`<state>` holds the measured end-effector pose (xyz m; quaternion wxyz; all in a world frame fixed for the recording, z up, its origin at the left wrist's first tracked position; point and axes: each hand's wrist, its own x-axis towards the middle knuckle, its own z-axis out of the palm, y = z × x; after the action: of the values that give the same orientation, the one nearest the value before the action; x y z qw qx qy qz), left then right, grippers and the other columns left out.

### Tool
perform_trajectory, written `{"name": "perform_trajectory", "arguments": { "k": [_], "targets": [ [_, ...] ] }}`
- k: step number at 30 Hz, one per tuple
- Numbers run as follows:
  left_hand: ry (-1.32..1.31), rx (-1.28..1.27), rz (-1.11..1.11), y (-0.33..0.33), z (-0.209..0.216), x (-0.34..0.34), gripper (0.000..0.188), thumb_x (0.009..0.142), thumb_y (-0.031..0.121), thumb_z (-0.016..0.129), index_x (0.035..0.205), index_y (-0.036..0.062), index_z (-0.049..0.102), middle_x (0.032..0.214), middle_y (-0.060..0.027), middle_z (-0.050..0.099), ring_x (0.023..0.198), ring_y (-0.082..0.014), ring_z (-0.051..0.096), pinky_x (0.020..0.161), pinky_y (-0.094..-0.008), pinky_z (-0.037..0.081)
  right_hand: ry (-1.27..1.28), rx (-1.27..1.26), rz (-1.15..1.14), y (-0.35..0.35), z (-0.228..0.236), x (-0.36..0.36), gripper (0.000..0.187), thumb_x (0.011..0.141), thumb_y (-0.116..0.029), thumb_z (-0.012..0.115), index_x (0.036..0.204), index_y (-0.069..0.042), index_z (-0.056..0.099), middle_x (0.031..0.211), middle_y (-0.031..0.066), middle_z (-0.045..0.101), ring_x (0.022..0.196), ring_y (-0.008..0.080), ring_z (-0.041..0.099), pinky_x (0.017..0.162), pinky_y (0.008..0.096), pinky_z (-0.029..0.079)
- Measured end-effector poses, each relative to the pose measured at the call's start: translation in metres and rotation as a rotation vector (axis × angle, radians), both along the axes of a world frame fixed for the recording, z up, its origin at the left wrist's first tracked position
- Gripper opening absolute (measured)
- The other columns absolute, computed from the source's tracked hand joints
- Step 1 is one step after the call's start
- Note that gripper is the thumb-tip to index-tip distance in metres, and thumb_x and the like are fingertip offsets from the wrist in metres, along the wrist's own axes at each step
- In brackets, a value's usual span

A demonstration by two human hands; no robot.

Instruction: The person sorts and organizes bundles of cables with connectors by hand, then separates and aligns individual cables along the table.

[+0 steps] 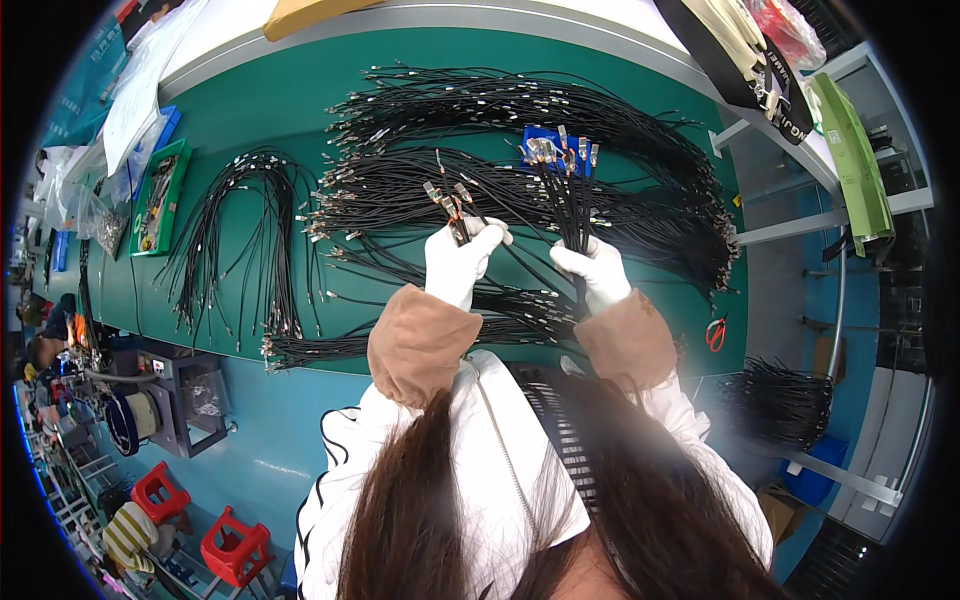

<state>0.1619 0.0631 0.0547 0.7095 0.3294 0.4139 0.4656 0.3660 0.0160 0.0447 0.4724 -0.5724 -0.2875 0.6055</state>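
White gloves cover both of my hands. My left hand (464,262) is closed around a few black cables, whose metal-tipped ends (449,203) stick up above the fist. At its thumb and fingertips it pinches near a single cable running to the right. My right hand (596,274) grips a thicker upright bundle of black cables (570,208), with silver connectors and bits of orange wire at the top. Behind that bundle lies a blue tray (545,138), partly hidden. Large piles of black cables (400,190) with silver ends spread under and beyond both hands.
A green mat (230,120) covers the table. To the left lie a looped cable bunch (258,170) and a green bin (160,200) of small parts. Red-handled scissors (716,335) rest at the right edge. More cables (780,403) hang beyond it. Red stools (235,547) stand on the floor.
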Motion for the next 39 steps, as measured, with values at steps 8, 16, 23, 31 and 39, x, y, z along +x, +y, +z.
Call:
{"name": "perform_trajectory", "arguments": {
  "k": [8,16,23,31,39],
  "targets": [
    [0.028,-0.004,-0.003,0.0003,0.0013,0.0004,0.014,0.083,0.008,0.063,0.088,-0.0046,0.063,0.076,-0.0085,0.064,0.043,-0.0013,0.037,0.038,-0.0163,0.027,-0.013,0.017,0.014,0.0001,0.0046,-0.0025,0.022,0.071,-0.013,0.077,0.088,-0.005,0.065,0.072,-0.0048,0.058,0.064,0.0041,0.047,0.061,0.0207,0.036],
    [0.049,0.008,-0.022,0.0017,0.0006,0.0011,0.014,0.082,0.008,0.063,0.086,-0.0050,0.063,0.077,-0.0081,0.063,0.043,-0.0013,0.036,0.038,-0.0165,0.026,-0.014,0.019,0.006,0.0003,0.0010,-0.0013,0.020,0.072,-0.013,0.077,0.086,-0.006,0.065,0.069,-0.0053,0.056,0.062,0.0042,0.046,0.059,0.0210,0.035],
    [0.047,0.007,-0.012,0.0010,0.0009,0.0016,0.013,0.082,0.008,0.063,0.085,-0.0046,0.063,0.076,-0.0078,0.064,0.042,-0.0013,0.035,0.037,-0.0165,0.025,-0.014,0.012,0.016,0.0000,0.0022,-0.0019,0.020,0.072,-0.013,0.076,0.086,-0.006,0.065,0.069,-0.0054,0.056,0.062,0.0040,0.045,0.058,0.0204,0.034],
    [0.057,0.011,-0.025,0.0023,-0.0022,-0.0001,0.013,0.083,0.009,0.063,0.085,-0.0040,0.063,0.077,-0.0077,0.064,0.043,-0.0014,0.036,0.037,-0.0167,0.026,-0.024,0.027,0.007,0.0013,0.0034,0.0002,0.019,0.073,-0.012,0.076,0.087,-0.005,0.065,0.070,-0.0049,0.057,0.062,0.0041,0.046,0.059,0.0204,0.035],
    [0.017,-0.024,-0.025,0.0008,-0.0009,-0.0030,0.012,0.083,0.008,0.062,0.087,-0.0032,0.062,0.078,-0.0081,0.064,0.043,-0.0018,0.037,0.038,-0.0162,0.027,0.004,0.019,-0.025,0.0004,0.0042,0.0019,0.018,0.073,-0.011,0.075,0.086,-0.005,0.065,0.071,-0.0042,0.057,0.063,0.0049,0.047,0.060,0.0207,0.036]
  ]
}}
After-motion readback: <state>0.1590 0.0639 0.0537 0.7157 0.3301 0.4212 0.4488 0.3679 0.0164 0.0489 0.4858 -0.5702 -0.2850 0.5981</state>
